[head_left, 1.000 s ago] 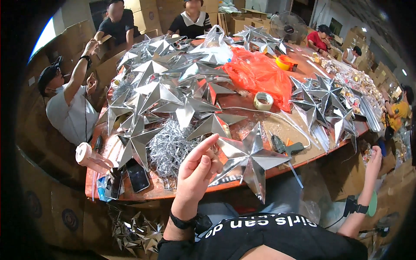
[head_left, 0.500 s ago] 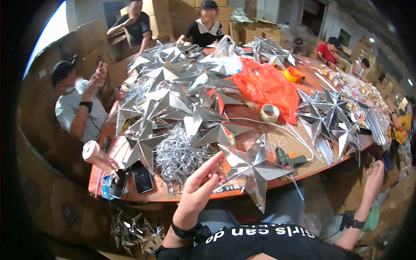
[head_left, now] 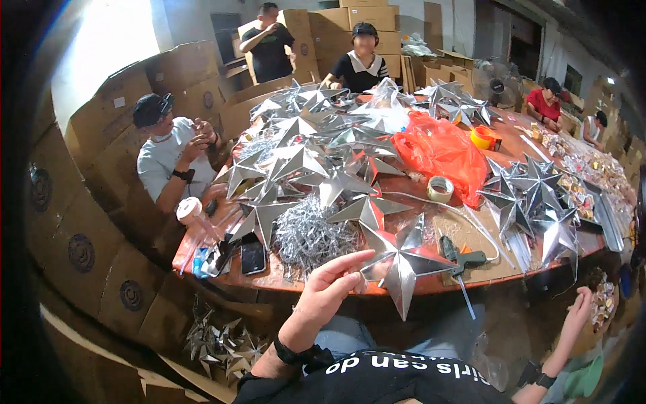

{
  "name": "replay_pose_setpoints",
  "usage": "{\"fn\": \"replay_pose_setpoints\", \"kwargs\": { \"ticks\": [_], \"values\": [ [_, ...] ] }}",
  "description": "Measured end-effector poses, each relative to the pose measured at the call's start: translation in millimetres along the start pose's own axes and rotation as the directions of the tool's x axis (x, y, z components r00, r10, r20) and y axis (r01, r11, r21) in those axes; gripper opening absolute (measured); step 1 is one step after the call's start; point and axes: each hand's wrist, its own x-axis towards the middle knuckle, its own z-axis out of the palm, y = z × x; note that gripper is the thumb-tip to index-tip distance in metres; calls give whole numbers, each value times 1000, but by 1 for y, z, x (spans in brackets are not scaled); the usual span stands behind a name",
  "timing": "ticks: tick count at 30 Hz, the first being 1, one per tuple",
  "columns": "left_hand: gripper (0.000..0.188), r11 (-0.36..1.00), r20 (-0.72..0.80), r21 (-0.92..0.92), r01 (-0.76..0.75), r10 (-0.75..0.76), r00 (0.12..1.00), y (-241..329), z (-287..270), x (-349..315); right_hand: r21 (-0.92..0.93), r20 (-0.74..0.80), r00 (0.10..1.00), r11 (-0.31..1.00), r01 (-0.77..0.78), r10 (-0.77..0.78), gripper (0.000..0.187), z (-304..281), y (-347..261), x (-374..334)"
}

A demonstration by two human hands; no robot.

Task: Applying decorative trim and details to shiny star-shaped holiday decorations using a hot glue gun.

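Note:
A silver five-pointed star [head_left: 402, 264] with folded facets sits at the table's near edge, one point hanging over the edge. My left hand [head_left: 330, 289] is at its left point, thumb and fingers closed on it and the index finger stretched along it; the exact grip is partly hidden. Far off to the right, my right hand [head_left: 576, 315] is raised beyond the table edge with fingers stretched and nothing visible in them. It is nearest to a heap of small shiny pieces [head_left: 603, 301]. Right of the star lies a dark green glue gun [head_left: 465, 258] with a clear stick beneath it.
Silver stars [head_left: 299, 165] pile up across the table [head_left: 289, 286], with more at right [head_left: 531, 192]. Silver tinsel [head_left: 315, 236], a phone [head_left: 254, 254], a tape roll [head_left: 440, 189] and a red plastic bag [head_left: 441, 151] lie around. Co-workers sit or stand at the far sides.
The view has swung left. My right hand has come lower and its fingers have straightened. My left hand stays by the star, which has shifted slightly away from the glue gun.

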Motion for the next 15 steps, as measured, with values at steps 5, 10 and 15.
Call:
{"fn": "replay_pose_setpoints", "kwargs": {
  "ticks": [5,10,15],
  "values": [
    [17,991,-82,111,70,-61,995,-6,19,-43,-11,49,981,982,190,-189,19,13,36,-30],
    [18,961,-185,255,111,-64,981,-11,25,-72,117,103,978,974,-193,181,17,9,75,-43],
    [14,935,-208,347,72,2,978,-16,19,-78,-111,-8,943,937,330,-333,16,22,107,-38]
  ]
}}
